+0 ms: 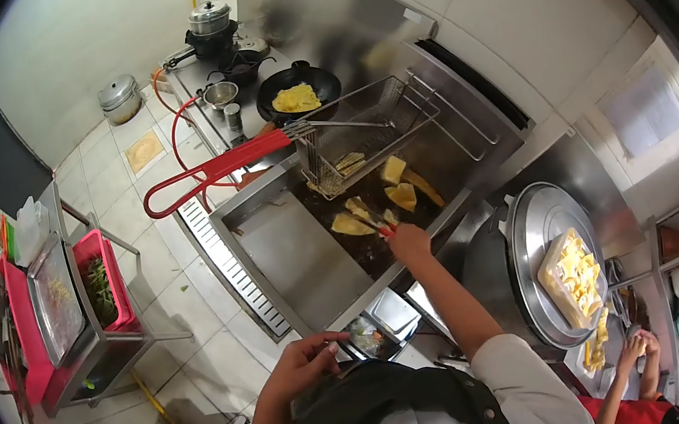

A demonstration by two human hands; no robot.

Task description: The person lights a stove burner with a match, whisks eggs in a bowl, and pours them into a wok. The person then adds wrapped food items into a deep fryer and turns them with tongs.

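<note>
My right hand [410, 245] is closed around the red handle of metal tongs [378, 226], which reach into the dark fryer oil. Around the tong tips float yellow fried pieces [353, 224], with more pieces [400, 196] to the right. A wire fryer basket [372, 134] with a long red handle [221, 170] rests across the far side of the fryer, a yellow piece under its left end. Near the fryer's front edge [329, 322] is my left hand [312, 360], fingers bent and apart, holding nothing visible.
A wok [321, 80] with yellow food sits on the stove behind. On the right, a large lidded pot [530, 272] bears a tray of yellow pieces [572, 276]. Another person's hands [641, 347] are at lower right. A pink bin [102, 280] stands left.
</note>
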